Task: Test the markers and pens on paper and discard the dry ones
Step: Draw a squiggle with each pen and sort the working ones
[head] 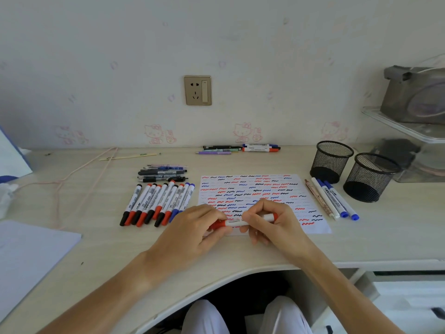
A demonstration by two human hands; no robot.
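Both hands hold one red marker (237,222) level over the near edge of the scribbled paper (260,189) — the left hand (192,227) curls its fingers round the red cap end, the right hand (272,221) pinches the white barrel. At ten o'clock from the hands a row of capped markers (157,203) lies on the desk (101,249), with a cluster of pens (163,173) just beyond it. At two o'clock, four more pens (333,200) lie beside the paper, near two mesh cups (351,168) — another small group (240,148) sits at twelve o'clock by the wall.

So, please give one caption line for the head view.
Both hands hold a red marker over the scribbled paper.
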